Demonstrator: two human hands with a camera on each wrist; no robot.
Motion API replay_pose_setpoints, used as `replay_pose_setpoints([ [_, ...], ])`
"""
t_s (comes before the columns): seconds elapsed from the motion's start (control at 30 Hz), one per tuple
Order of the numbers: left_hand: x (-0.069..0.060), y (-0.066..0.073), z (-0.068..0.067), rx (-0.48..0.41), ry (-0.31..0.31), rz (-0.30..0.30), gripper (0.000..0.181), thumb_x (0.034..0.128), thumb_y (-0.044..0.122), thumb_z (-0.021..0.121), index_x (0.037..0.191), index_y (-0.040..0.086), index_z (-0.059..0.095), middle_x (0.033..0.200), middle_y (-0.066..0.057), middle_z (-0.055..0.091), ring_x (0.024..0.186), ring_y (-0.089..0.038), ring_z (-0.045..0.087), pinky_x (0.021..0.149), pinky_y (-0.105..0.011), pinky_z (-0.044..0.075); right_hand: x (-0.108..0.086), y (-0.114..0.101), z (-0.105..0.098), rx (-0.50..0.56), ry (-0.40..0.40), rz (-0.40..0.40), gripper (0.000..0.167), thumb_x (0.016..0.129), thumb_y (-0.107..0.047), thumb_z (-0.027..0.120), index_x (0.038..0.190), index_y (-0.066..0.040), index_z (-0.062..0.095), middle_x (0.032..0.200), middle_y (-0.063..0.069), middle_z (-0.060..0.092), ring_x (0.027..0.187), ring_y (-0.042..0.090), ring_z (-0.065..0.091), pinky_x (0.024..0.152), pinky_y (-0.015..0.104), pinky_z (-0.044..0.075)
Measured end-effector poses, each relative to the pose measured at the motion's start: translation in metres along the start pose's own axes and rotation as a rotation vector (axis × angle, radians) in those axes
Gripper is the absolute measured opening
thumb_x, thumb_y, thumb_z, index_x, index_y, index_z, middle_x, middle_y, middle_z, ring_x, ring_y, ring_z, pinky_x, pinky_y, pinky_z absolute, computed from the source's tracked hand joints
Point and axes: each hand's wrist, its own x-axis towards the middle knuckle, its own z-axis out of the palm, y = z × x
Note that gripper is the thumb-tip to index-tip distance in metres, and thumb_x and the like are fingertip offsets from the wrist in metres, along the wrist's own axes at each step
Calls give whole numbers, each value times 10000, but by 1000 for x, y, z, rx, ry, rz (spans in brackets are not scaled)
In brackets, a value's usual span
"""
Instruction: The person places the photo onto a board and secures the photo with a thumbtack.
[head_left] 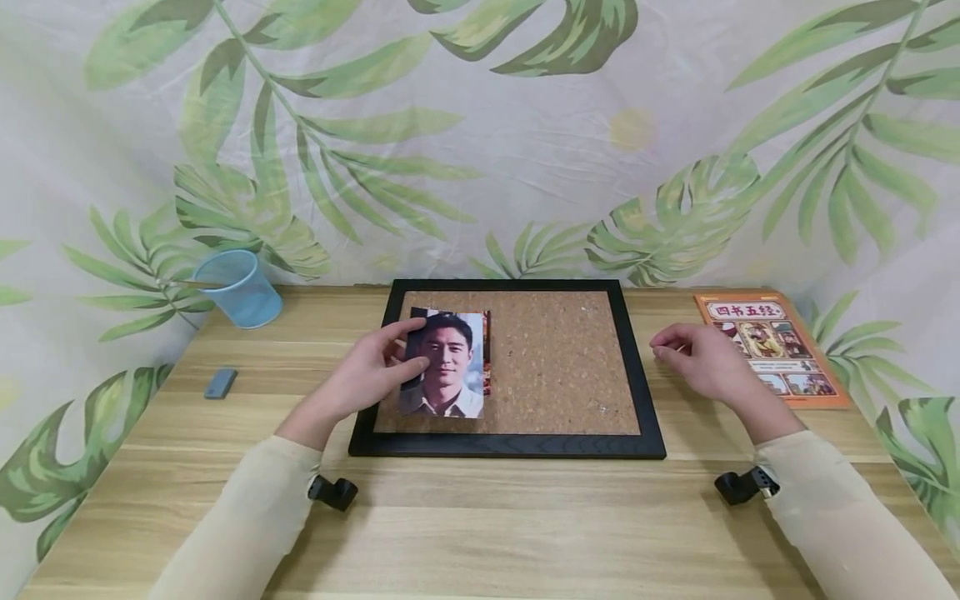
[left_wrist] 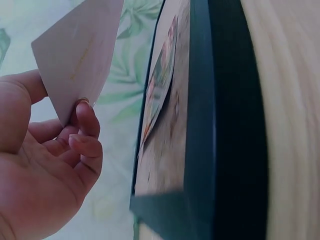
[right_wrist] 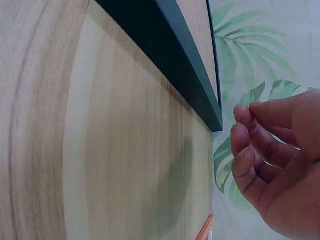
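My left hand (head_left: 373, 367) pinches a portrait photo (head_left: 450, 358) of a person in a light shirt, above the left part of a cork board (head_left: 558, 367) with a black frame. In the left wrist view the photo's white back (left_wrist: 80, 55) faces the camera, and the photo is apart from the board. Under it, on the cork, lies a colourful picture (left_wrist: 162, 82), mostly hidden by the photo in the head view. My right hand (head_left: 701, 358) hovers right of the frame, fingers loosely curled, thumb near the index fingertip; nothing shows between them.
A blue mesh pen cup (head_left: 243, 292) with a thin stick in it stands at the back left. A small grey-blue block (head_left: 221, 383) lies in front of it. On the right is an orange comic-style book (head_left: 780, 350). A leaf-printed cloth (head_left: 525, 150) hangs behind the wooden table (head_left: 495, 525).
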Motion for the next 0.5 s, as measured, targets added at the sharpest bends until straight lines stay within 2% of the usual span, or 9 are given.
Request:
replay_pose_setpoints([
  [0.07,7,4,7,-1,-16,5,646,1029,158,731,1609,30,476,996,-122,649,771,-200,569,583,-292,490,0,-1,0,13,-8,-3,225,1088,-163,647,1178,13,754,1007,143,768,843,189,632,718,329,488],
  [0.17,19,11,18,15,-38,13,663,1022,159,737,1615,32,470,1047,-148,670,859,-226,600,663,-289,507,0,-2,1,30,-17,-6,225,1092,-149,636,1184,21,750,1006,142,772,834,180,625,701,314,488],
  [0.33,37,23,36,31,-97,-18,722,1018,215,751,1653,93,431,1147,-150,697,941,-230,640,702,-301,519,0,-2,3,47,-16,-12,223,1089,-136,637,1186,28,753,1005,147,781,827,168,642,685,285,499],
  [0.5,54,30,52,35,-145,-47,770,1015,250,762,1679,130,391,1005,-129,673,741,-189,572,615,-318,476,0,-3,6,63,-9,-19,223,1081,-133,649,1179,39,753,993,155,783,835,169,646,683,286,499],
])
